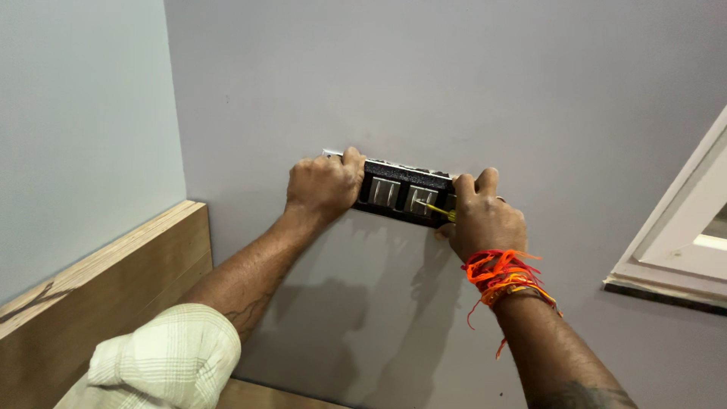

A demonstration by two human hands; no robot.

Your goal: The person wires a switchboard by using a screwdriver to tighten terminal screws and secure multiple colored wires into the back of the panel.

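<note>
- Grey painted wall (424,76) carries a black rectangular switch plate (401,195) near its left corner.
- Left hand (324,185) is closed over the plate's left end, steadying it.
- Right hand (485,220) pinches a yellow-handled screwdriver (438,210), tip at the plate's right end.

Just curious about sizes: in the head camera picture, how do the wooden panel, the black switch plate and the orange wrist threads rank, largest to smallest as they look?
1. Wooden panel, though it is nearest the camera.
2. Black switch plate.
3. Orange wrist threads.

Both hands at a wall-mounted switch plate

The left hand (324,184) grips the black rectangular switch plate (401,194) on the grey wall (454,76); the right hand (485,216) holds a yellow-handled screwdriver (439,210) against it.
</note>
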